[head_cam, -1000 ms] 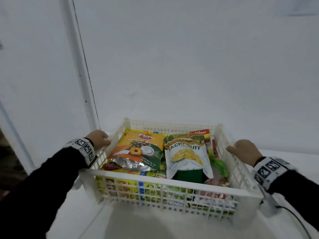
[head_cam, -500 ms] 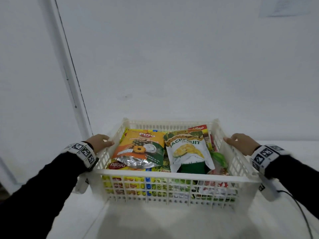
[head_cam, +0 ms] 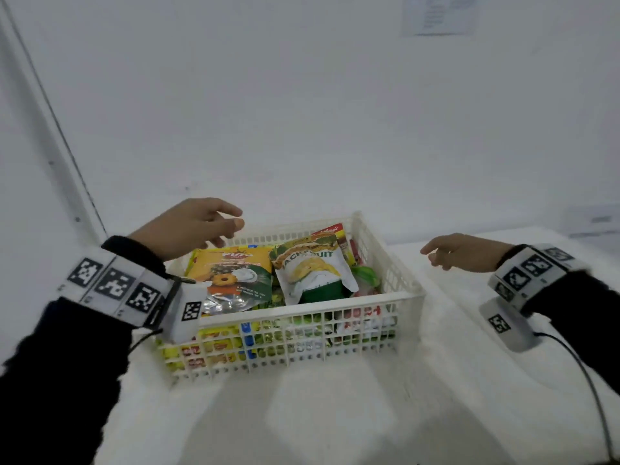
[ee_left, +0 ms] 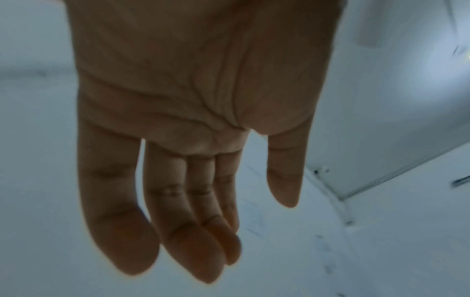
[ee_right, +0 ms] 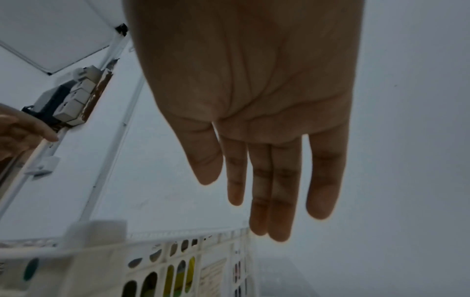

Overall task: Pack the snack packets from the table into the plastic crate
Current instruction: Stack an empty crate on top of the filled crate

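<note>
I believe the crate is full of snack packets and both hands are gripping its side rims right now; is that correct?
Not quite. The crate does hold the snack packets, but neither hand grips it: the head view shows the left hand raised above the far left corner and the right hand off to the right, both with relaxed fingers, holding nothing.

Black sleeves (head_cam: 50,364), white wristbands (head_cam: 114,285) with black square markers, black cable (head_cam: 590,391)

I see a white lattice crate (head_cam: 302,302), an orange-and-green pineapple packet (head_cam: 231,273), black sleeves (head_cam: 60,357) and black-and-white checkered wristbands (head_cam: 114,285).
</note>
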